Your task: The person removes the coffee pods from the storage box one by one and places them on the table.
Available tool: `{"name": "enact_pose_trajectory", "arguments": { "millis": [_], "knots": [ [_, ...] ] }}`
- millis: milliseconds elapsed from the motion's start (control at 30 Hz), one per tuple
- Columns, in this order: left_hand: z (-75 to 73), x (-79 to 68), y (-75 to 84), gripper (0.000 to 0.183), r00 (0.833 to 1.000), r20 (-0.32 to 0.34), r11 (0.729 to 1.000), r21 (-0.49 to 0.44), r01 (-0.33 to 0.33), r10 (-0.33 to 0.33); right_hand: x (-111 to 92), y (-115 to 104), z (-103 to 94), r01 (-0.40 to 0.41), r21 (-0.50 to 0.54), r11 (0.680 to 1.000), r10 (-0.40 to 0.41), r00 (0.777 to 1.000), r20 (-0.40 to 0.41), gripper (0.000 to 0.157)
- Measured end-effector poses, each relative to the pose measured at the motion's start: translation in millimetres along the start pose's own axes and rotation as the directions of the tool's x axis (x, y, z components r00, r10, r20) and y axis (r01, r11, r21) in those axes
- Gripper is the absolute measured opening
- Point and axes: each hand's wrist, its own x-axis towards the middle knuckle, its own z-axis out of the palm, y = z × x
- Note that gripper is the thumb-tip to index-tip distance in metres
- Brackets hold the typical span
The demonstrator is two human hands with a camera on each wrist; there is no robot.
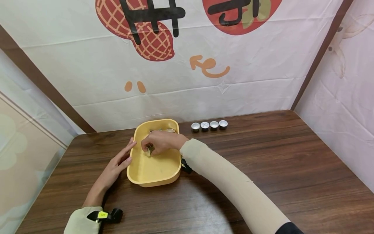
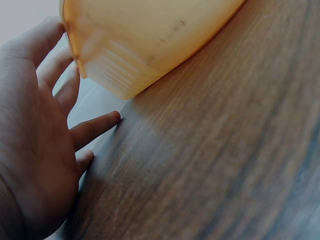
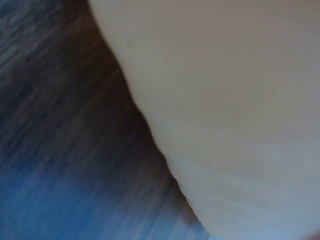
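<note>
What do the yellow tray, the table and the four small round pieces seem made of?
Yellow tray: likely plastic, smooth, translucent-looking in the left wrist view.
Table: wood or wood-look laminate, slight sheen, streaked grain.
Four small round pieces: perhaps metal or foil, shiny silvery tops.

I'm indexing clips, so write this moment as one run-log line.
left hand: touching yellow tray | right hand: in tray, pinching small item | table: four small cups in a row, right of tray

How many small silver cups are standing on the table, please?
4 cups, in one row near the far edge, right of the yellow tray; the right arm may hide others.
</note>
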Motion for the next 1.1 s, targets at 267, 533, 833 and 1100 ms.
{"name": "enact_pose_trajectory", "arguments": {
  "millis": [267,533,833,1100],
  "knots": [
    [0.4,-0.6,-0.2,0.052,1.000,-0.007,1.000,0.005,0.021,-0.020,-8.2,-1.9,-4.9,0.018,0.071,0.997,-0.013,0.998,-0.068,0.018],
    [0.4,-1.2,0.3,0.052,1.000,-0.009,1.000,-0.006,0.022,-0.022,-24.3,-5.3,-24.6,0.081,0.163,0.983,-0.053,0.984,-0.168,0.019],
    [-0.2,-0.3,0.8,0.051,1.000,-0.008,1.000,-0.007,0.009,-0.009,-47.3,0.9,-41.5,0.135,0.220,0.966,-0.051,0.935,-0.351,0.019],
    [0.7,-1.0,1.6,0.052,1.000,-0.009,1.000,-0.008,0.007,-0.007,-73.2,8.4,-48.6,0.150,0.268,0.952,-0.009,0.885,-0.465,0.019]
  ]
}}
